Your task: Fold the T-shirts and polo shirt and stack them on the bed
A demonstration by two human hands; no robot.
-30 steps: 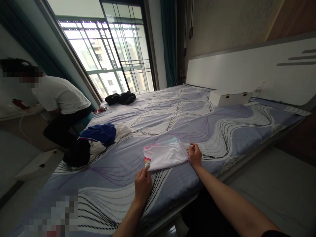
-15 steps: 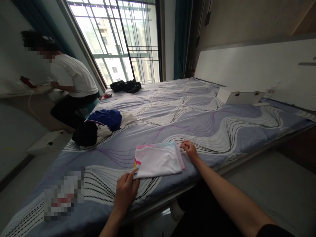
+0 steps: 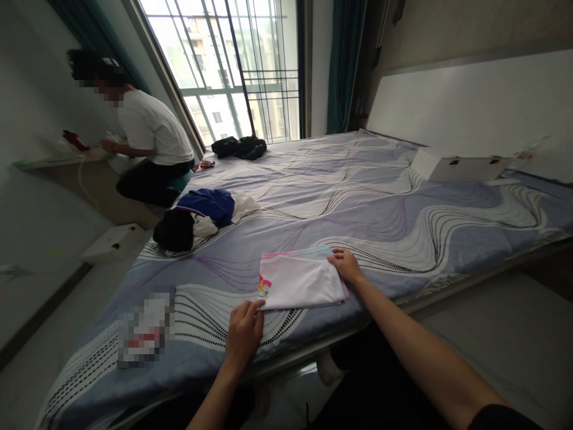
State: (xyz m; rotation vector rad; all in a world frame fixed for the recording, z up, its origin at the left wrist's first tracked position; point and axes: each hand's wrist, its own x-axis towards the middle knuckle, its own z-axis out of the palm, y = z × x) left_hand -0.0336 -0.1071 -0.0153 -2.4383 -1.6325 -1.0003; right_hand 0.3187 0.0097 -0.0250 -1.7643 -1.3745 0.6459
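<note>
A folded white garment lies flat near the bed's front edge. It has pink and pale blue edges and a bright print at its left end; its exact kind is hidden by the folds. My left hand is closed at the garment's near left corner, thumb and fingertips pinching it. At the far right corner, my right hand has its fingers bent over the edge, gripping the cloth.
The patterned bedsheet spreads all around. Left of the garment lies a blurred-out flat item; behind it is a clothes pile. Black clothing, a white box and a seated person are farther off.
My right hand has come in from beside the garment onto its far right corner and closed there. My left hand stays at the near left corner. The view has shifted slightly.
</note>
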